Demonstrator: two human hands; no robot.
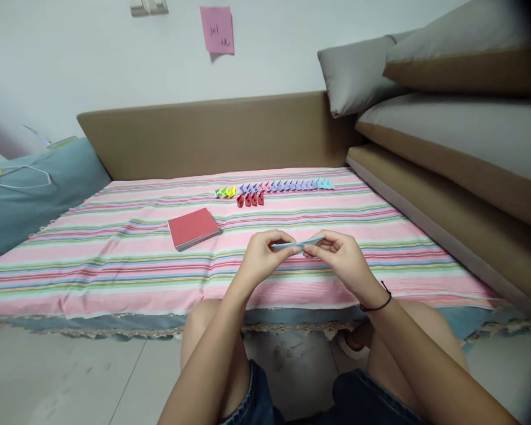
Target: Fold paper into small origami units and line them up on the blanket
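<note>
Both hands pinch one thin light-blue folded paper strip (298, 243) held level above the striped cloth (115, 265). My left hand (261, 257) grips its left part with fingers closed. My right hand (340, 257), with a dark cord at the wrist, pinches its right part. Farther back a row of several small folded paper pieces (277, 186) lies in green, yellow, purple and blue, with a few red ones (250, 199) just in front. A red-topped stack of paper squares (193, 228) lies to the left of my hands.
The cloth covers a low bed-like surface with a brown padded back (212, 133). Stacked cushions (460, 124) and a grey pillow (358, 74) stand at the right, a teal pillow (30, 189) at the left. A pink note (217, 29) hangs on the wall. My knees are below.
</note>
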